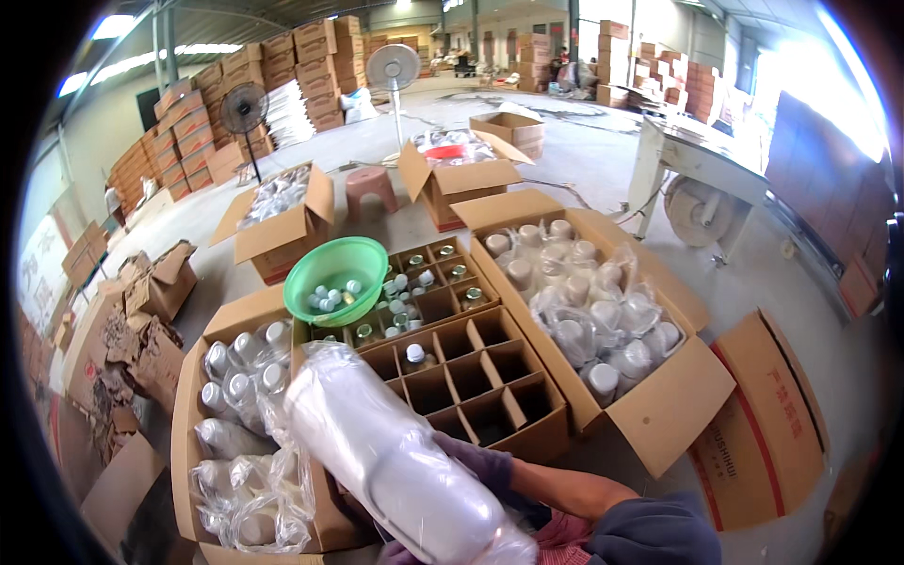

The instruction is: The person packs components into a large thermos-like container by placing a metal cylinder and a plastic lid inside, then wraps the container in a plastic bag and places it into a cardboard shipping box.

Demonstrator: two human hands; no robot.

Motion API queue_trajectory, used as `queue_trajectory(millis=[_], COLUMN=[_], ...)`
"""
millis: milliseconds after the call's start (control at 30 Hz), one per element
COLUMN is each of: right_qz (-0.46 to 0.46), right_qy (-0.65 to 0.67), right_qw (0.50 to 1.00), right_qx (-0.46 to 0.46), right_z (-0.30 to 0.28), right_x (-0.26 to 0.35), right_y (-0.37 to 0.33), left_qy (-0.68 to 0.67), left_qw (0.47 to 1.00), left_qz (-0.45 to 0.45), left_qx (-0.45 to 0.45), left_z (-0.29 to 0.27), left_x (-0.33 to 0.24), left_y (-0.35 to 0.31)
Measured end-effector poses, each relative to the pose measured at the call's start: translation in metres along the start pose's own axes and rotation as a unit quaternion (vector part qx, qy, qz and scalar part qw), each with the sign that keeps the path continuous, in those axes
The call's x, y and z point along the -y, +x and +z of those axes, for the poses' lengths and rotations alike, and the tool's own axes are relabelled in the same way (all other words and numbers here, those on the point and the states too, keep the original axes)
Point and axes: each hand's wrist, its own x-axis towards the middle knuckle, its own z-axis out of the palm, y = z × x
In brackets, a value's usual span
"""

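A large whitish cylinder wrapped in clear plastic (391,452) lies tilted across the lower middle, close to me. My right hand (476,463), in a purple glove, grips its right side; part of the fingers is behind the wrap. At the bottom edge, my left hand (400,554) holds its underside, mostly hidden. Beyond the cylinder stands a divided carton (490,372) with one white-capped bottle (415,356) in a cell. Left of it, a carton holds plastic-wrapped bottles with white caps (240,386).
A green basin (363,259) with white caps rests on another divided carton (443,303). To the right, an open carton (650,433) holds bagged white-capped containers. Farther off are a pink stool (370,191), a standing fan (394,71) and a white table (702,151). Torn cardboard (141,320) lies left.
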Motion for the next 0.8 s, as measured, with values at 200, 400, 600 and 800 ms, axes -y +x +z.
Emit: queue_trajectory(millis=[200, 400, 600, 800], right_qz=[-0.155, -0.221, -0.339, -0.349], right_qy=[-0.226, -0.476, -0.543, -0.501], right_qw=[0.959, 0.851, 0.768, 0.789], right_qx=[0.067, -0.027, 0.019, -0.077], right_z=[0.019, 0.013, 0.012, 0.037], right_x=[0.02, 0.026, 0.085, 0.142], right_y=[-0.073, -0.073, -0.047, 0.004], left_qy=[0.038, 0.151, 0.278, -0.009], left_qw=[0.998, 0.978, 0.936, 0.974], left_qz=[0.042, 0.135, 0.19, 0.118], left_qx=[0.031, 0.044, 0.102, 0.191], left_z=[0.004, 0.053, 0.03, 0.017], left_x=[-0.006, -0.027, -0.048, -0.037], left_y=[-0.013, 0.002, 0.048, 0.068])
